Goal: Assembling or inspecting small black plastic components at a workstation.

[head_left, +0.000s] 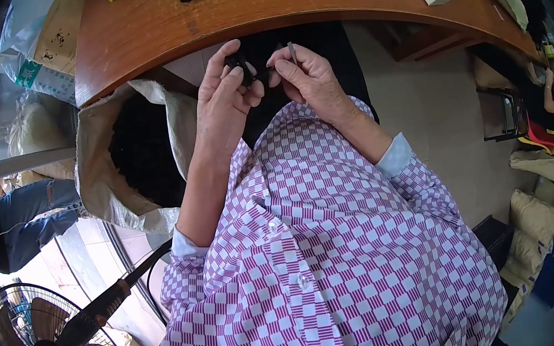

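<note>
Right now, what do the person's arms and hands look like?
Both hands are bare, with no gloves or rings to be seen. The left hand and right hand come out of a purple-and-white checked shirt with clear buttons; its sleeves are rolled back, showing pale cuffs.

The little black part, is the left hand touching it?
Touching. The head view shows the left hand pinching the black part between thumb and fingers, with no gap. The right hand holds a thin grey pin beside it.

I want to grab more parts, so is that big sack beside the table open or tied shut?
Open. The sack gapes at the top, its mouth folded back, with dark contents visible inside, below the left hand.
</note>
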Motion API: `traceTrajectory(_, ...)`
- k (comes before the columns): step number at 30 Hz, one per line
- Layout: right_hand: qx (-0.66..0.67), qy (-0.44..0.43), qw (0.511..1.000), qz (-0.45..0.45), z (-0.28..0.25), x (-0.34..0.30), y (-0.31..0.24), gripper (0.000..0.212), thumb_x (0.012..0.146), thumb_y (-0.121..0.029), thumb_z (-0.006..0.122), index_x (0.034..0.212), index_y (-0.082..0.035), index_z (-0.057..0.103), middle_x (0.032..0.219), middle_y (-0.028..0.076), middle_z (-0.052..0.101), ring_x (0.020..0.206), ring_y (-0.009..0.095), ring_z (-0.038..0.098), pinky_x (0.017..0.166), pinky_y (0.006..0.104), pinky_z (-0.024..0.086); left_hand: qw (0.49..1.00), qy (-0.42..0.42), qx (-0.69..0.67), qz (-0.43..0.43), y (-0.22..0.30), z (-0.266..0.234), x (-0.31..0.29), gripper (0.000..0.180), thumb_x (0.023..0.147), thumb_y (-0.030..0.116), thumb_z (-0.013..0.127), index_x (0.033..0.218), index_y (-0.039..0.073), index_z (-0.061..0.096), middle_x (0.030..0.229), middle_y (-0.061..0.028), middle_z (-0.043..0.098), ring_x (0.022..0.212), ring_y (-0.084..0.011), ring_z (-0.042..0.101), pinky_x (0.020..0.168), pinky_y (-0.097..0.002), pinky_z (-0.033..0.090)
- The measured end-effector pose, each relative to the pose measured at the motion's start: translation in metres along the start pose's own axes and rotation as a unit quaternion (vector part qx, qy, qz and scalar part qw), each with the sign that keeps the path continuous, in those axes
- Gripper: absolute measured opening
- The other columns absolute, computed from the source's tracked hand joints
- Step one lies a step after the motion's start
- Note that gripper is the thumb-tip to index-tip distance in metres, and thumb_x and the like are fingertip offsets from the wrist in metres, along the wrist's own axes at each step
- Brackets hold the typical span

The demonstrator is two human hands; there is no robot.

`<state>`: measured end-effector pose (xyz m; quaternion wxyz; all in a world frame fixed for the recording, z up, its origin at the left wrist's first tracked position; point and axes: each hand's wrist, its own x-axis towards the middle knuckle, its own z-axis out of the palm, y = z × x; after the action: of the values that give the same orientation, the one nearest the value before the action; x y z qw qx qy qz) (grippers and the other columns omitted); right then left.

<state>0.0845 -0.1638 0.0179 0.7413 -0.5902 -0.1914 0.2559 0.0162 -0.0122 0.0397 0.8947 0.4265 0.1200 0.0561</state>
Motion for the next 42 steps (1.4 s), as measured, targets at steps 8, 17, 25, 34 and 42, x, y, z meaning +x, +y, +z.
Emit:
traceTrajectory(8, 0.119, 0.007, 0.993, -0.008, 0.002, 0.006, 0.002, 0.018, 0.094, -0.022, 0.056, 0.103, -0.007, 0.057, 0.073, -0.001, 0.058, 0.049, 0.0, 0.041, 0.041, 0.0146, 0.03, 0.99, -0.108, 0.031, -0.086, -0.002, -0.005, -0.002, 0.038, 0.098, 0.013, 0.044, 0.136, 0.009, 0.043, 0.081, -0.0041, 0.057, 0.059, -0.0071, 0.054, 0.048, -0.0165, 0.041)
traceTrajectory(17, 0.076, -0.101, 0.987, 0.101, 0.001, 0.003, -0.01, 0.023, 0.094, -0.026, 0.058, 0.1, -0.004, 0.059, 0.073, -0.002, 0.057, 0.059, 0.003, 0.049, 0.05, 0.017, 0.04, 0.981, -0.145, -0.051, -0.114, -0.01, -0.014, -0.009, 0.034, 0.097, 0.015, 0.047, 0.13, 0.008, 0.046, 0.078, -0.004, 0.057, 0.059, -0.0069, 0.055, 0.048, -0.0152, 0.042)
traceTrajectory(25, -0.188, -0.039, 0.981, 0.028, 0.008, 0.01, 0.0, 0.019, 0.095, -0.019, 0.055, 0.1, -0.001, 0.057, 0.078, -0.001, 0.056, 0.07, 0.004, 0.053, 0.058, 0.0182, 0.044, 0.948, -0.112, 0.293, 0.047, -0.018, -0.019, -0.008, 0.039, 0.094, 0.002, 0.047, 0.133, 0.005, 0.045, 0.091, -0.0067, 0.062, 0.081, -0.0125, 0.064, 0.067, -0.0237, 0.052)
traceTrajectory(34, 0.014, -0.036, 0.985, 0.166, 0.028, 0.001, -0.014, 0.035, 0.1, -0.031, 0.043, 0.122, -0.005, 0.05, 0.064, -0.004, 0.045, 0.049, 0.002, 0.036, 0.04, 0.0165, 0.026, 0.905, 0.0, 0.38, 0.193, -0.026, -0.023, -0.008, 0.04, 0.091, -0.001, 0.049, 0.13, 0.006, 0.045, 0.083, -0.0109, 0.059, 0.071, -0.0124, 0.054, 0.066, -0.0237, 0.046)
traceTrajectory(42, 0.032, -0.035, 0.981, 0.186, 0.027, 0.002, -0.012, 0.031, 0.1, -0.027, 0.041, 0.125, -0.009, 0.045, 0.058, -0.007, 0.039, 0.042, 0.002, 0.031, 0.037, 0.0172, 0.023, 0.906, -0.001, 0.375, 0.196, -0.026, -0.014, -0.007, 0.04, 0.091, -0.001, 0.05, 0.13, 0.006, 0.047, 0.091, -0.0145, 0.061, 0.079, -0.0145, 0.059, 0.071, -0.026, 0.048)
